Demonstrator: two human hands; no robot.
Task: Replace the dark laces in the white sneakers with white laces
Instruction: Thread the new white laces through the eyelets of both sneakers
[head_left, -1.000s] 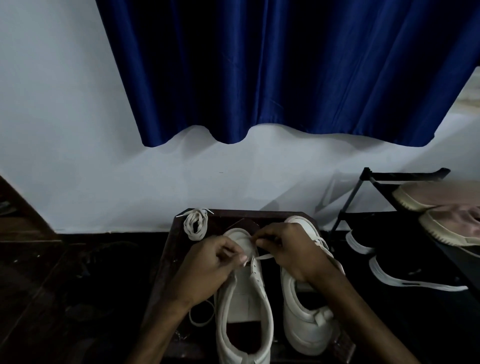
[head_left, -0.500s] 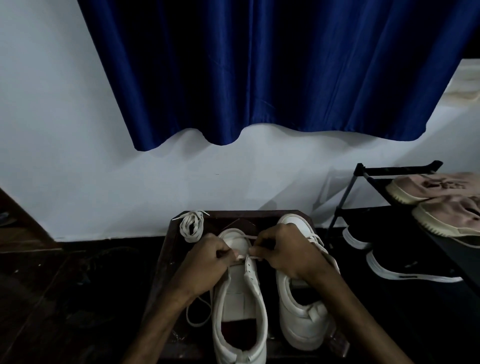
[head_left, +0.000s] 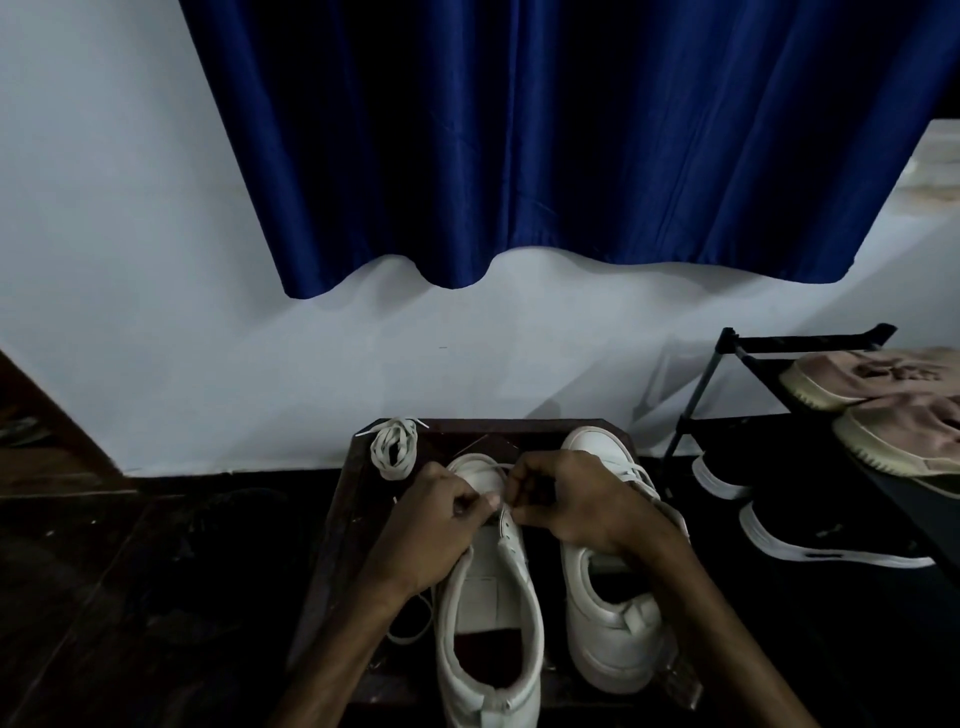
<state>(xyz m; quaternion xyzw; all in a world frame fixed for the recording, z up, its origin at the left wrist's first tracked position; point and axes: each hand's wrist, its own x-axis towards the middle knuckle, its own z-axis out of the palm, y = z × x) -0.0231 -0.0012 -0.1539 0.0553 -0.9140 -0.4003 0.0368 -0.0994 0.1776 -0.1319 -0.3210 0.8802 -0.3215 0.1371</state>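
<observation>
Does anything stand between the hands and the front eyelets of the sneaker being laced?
Nothing visible does. The left hand and right hand pinch the white lace right at the front eyelets of the sneaker. The second sneaker stands beside it, and the bundled lace lies apart, farther back on the left.

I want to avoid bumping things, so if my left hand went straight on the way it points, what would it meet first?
Probably the right hand: the left hand points across the left sneaker at it, nearly touching, both pinching the white lace; depth unclear.
</observation>
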